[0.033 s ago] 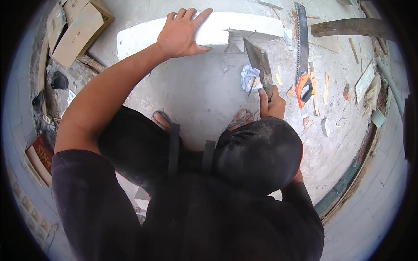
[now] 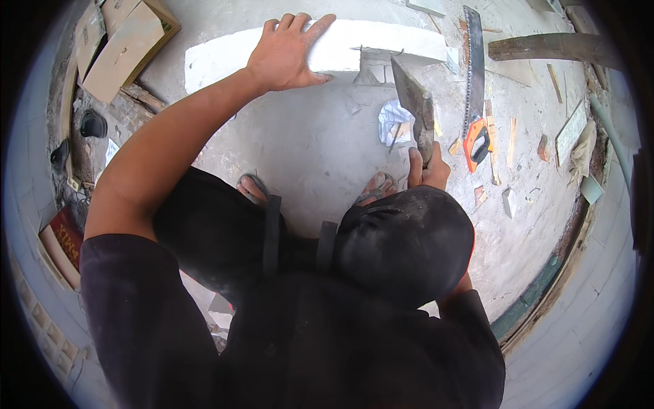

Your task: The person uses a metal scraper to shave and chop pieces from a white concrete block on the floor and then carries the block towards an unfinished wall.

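Observation:
A long white block (image 2: pixel 225 61) lies across the floor in front of me, with a squared notch in its near edge right of centre. My left hand (image 2: pixel 289 54) rests on the block left of that notch. Its fingers are spread toward the far edge, and the thumb points right along the near side. My right hand (image 2: pixel 429 167) is closed around the lower end of a flat-bladed hand tool (image 2: pixel 414 95) above my right knee. The grey, dusty blade points up and slightly left, its tip close to the notch. I cannot tell the tool's exact kind.
A handsaw (image 2: pixel 475 88) with an orange and black handle lies to the right, beside wood strips and rubble. Crumpled paper (image 2: pixel 394 123) is on the floor behind the blade. A curved wooden beam (image 2: pixel 555 49) stretches in at far right. Cardboard (image 2: pixel 126 51) lies at far left.
The tool and my right hand have shifted slightly right and toward me, so the blade stands a little farther from the notch. My left hand stays on the white block.

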The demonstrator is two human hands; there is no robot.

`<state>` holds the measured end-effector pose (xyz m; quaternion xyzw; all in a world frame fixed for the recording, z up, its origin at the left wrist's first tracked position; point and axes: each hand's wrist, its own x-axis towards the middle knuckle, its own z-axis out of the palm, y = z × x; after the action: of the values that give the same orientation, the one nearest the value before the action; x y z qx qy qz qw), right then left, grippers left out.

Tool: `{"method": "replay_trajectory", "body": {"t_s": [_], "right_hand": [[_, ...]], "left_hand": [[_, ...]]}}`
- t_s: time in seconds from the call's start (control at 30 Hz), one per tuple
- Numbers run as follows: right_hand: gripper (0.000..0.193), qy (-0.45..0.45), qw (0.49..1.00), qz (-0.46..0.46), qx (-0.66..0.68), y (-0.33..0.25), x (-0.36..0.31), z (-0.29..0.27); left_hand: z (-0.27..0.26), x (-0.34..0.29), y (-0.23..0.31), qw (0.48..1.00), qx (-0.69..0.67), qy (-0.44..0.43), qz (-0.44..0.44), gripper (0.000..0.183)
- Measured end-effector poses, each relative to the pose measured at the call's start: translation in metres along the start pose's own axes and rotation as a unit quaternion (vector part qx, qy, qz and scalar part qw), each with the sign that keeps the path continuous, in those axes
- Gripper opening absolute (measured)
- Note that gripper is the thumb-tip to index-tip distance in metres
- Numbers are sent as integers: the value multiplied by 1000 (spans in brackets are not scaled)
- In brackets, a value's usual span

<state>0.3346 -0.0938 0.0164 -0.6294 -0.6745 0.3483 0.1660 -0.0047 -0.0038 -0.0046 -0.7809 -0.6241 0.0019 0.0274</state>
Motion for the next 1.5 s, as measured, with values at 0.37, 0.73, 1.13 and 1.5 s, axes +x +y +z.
{"method": "replay_trajectory", "body": {"t_s": [0.37,0.73,1.13,1.5], "right_hand": [[32,-6,998,-54,-27,25,25,16],[29,-5,1000,-21,-17,16,4,4],[40,0,995,7,-104,19,-2,38],[34,-82,993,83,-22,9,-13,14]], "left_hand": [[-2,0,0,1000,3,-18,-17,108],[0,2,1,1000,-2,-11,-12,109],[-1,4,-1,1000,12,-11,-13,109],[2,2,-3,1000,4,-4,-14,109]]}}
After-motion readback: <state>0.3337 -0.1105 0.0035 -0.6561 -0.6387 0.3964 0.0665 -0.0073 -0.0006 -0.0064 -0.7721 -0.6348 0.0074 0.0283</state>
